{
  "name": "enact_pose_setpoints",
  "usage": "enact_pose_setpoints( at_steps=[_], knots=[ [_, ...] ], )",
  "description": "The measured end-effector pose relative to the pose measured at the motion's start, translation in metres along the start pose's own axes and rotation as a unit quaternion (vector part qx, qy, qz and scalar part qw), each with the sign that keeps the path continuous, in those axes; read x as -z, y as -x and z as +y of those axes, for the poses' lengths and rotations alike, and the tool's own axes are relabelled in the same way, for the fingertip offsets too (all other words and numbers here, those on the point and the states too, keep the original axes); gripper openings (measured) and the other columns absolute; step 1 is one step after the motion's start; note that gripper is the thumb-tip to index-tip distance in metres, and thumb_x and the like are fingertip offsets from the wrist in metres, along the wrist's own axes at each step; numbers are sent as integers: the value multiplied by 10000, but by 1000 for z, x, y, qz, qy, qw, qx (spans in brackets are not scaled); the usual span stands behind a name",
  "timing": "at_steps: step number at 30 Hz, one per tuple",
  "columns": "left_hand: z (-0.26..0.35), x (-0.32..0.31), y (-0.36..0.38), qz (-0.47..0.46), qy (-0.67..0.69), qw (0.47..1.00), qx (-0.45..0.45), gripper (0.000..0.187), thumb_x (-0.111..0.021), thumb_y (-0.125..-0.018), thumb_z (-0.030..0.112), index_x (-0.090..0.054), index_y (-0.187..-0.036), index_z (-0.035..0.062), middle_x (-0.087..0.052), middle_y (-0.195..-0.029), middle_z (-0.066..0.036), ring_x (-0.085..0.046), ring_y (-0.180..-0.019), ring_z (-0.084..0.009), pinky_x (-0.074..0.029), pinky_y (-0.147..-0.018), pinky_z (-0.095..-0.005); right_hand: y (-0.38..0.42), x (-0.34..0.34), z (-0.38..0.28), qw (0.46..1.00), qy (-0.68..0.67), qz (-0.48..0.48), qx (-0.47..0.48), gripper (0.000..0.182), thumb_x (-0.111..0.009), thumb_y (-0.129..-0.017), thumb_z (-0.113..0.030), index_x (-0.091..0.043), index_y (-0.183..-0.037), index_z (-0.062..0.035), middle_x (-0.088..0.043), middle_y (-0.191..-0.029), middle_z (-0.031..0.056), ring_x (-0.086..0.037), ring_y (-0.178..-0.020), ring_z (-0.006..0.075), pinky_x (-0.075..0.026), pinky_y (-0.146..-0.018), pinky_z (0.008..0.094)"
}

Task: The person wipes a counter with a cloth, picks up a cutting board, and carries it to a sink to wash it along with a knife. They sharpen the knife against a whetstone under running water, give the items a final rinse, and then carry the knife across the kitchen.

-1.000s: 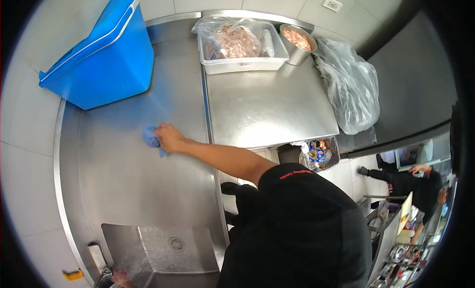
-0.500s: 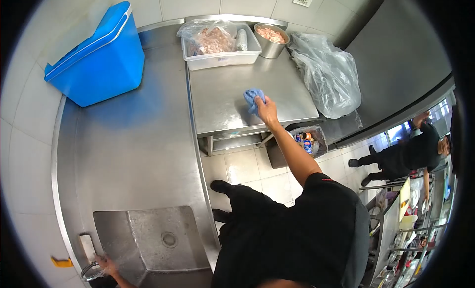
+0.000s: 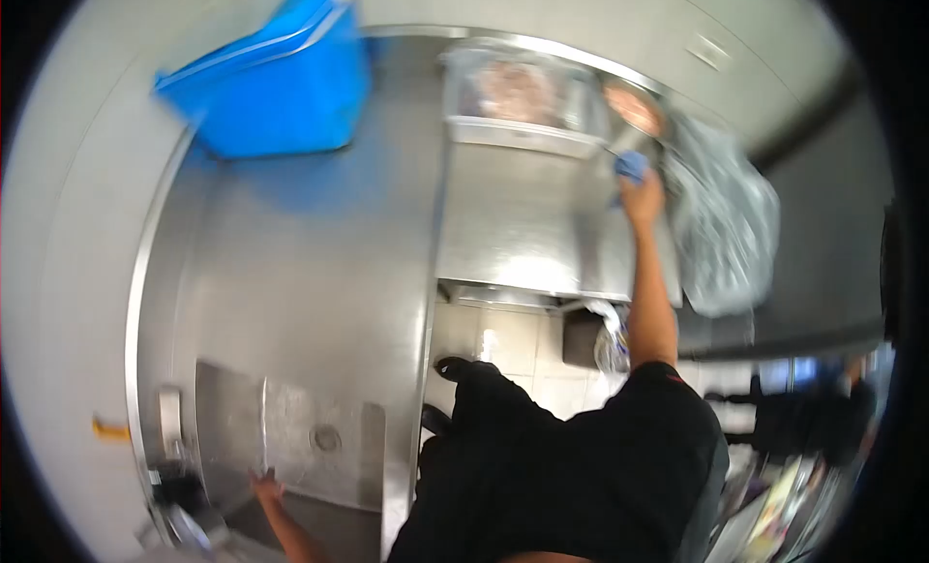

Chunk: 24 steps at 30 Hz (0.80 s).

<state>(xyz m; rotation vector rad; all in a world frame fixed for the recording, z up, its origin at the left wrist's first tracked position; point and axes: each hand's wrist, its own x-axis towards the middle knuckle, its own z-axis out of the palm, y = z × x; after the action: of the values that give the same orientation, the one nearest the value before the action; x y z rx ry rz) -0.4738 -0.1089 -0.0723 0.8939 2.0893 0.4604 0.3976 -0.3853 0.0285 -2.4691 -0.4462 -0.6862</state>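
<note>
My right hand [image 3: 642, 197] is closed on a blue cloth [image 3: 631, 166], held bunched over the steel table [image 3: 523, 219]. Just beyond the cloth stands a round metal pot [image 3: 650, 142] with pinkish food in it; blur hides whether cloth and pot touch. Over the front of the sink [image 3: 373, 456] is my left hand [image 3: 267, 485], blurred, its fingers apart with nothing seen in them. To its left, behind the basin, are the faucet [image 3: 176, 456] and a pale upright block [image 3: 170, 418].
A clear bin [image 3: 527, 135] with bagged pinkish food sits at the table's back. Right of my arm lies a large plastic bag [image 3: 726, 224]. A blue cooler [image 3: 281, 103] stands on the counter [image 3: 300, 263]. Below is a waste bin [image 3: 581, 340]; another person [image 3: 813, 413] is at right.
My right hand has moved with the blue cloth across the table to the right, close to the pot. My left hand has left the faucet and come over the sink. The view has shifted.
</note>
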Motion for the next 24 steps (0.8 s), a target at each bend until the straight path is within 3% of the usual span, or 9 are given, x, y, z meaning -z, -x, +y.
enact_pose_setpoints(
  at_steps=[1, 2, 3, 5, 8, 10, 15, 16, 24],
  knots=[
    [-103, 20, -102, -77, 28, 986, -144, 325, -602, -795, 74, -556, -1090, -54, -602, -1001, -168, -592, -764, -209, -497, -558, -345, -12, -12, 6, 997, 69, 22, -17, 434, -718, -680, -248, -616, -1032, -16, -631, -935, 209, -604, -932, 357, -479, -768, 430],
    [-102, 5, -47, 28, 143, 978, -151, 101, -573, -795, 48, -593, -826, -46, -583, -693, -68, -530, -547, -128, -458, -463, -284, -25, -7, -2, 985, 149, -81, -42, 454, -693, -731, -317, -606, -1090, -53, -614, -1023, 187, -594, -979, 358, -476, -821, 439],
    [-91, 1, -4, 72, 36, 980, -180, 124, -586, -804, 58, -581, -726, -38, -558, -602, -46, -528, -549, -121, -460, -470, -294, -34, 3, -41, 947, 239, -174, -122, 491, -617, -802, -434, -585, -1154, -93, -578, -1118, 180, -546, -1071, 387, -443, -889, 491],
    [-78, 2, 67, 148, -29, 971, -188, 269, -612, -855, 207, -609, -745, -39, -586, -627, -78, -553, -589, -144, -471, -538, -318, -14, 17, -115, 906, 401, -134, 14, 580, -515, -843, -562, -566, -1213, -118, -467, -1287, 243, -387, -1227, 446, -376, -959, 549],
    [-54, -9, 141, 299, -39, 944, -137, 357, -546, -874, 320, -593, -783, -22, -590, -740, -191, -541, -680, -305, -428, -662, -395, -18, -33, -162, 928, -133, -199, 287, 421, -563, -898, -353, -595, -1145, -15, -526, -1251, 206, -482, -1188, 317, -399, -978, 404],
    [-44, -15, 188, 310, 5, 945, -103, 268, -545, -845, 245, -600, -780, -8, -585, -719, -197, -552, -639, -283, -439, -627, -402, 37, -27, -268, 761, -413, -456, 208, 357, -573, -900, -305, -607, -1092, -6, -615, -1085, 124, -577, -1013, 210, -451, -882, 340],
    [-56, -76, 293, 362, -20, 920, -151, 59, -612, -711, 87, -573, -735, 50, -563, -651, -118, -582, -599, -232, -484, -555, -359, 246, 46, -421, 391, -431, -706, 404, 270, -548, -911, -240, -615, -1008, 2, -606, -888, 33, -549, -800, 120, -427, -706, 241],
    [-51, -86, 325, 332, 24, 923, -192, 131, -555, -728, 116, -573, -832, 38, -571, -699, -167, -585, -678, -354, -491, -628, -420, 281, 62, -426, 293, -394, -748, 447, 263, -547, -913, -241, -618, -1000, -3, -608, -891, 35, -555, -806, 125, -429, -716, 245],
    [-82, -178, 482, 230, 252, 937, -75, 506, -586, -823, 149, -428, -1282, 10, -590, -1052, -169, -579, -966, -282, -471, -801, -382, 489, 198, -318, -304, -266, -645, 648, 318, -483, -956, -269, -612, -1036, 10, -627, -922, 39, -576, -848, 107, -437, -698, 240]
  ],
)
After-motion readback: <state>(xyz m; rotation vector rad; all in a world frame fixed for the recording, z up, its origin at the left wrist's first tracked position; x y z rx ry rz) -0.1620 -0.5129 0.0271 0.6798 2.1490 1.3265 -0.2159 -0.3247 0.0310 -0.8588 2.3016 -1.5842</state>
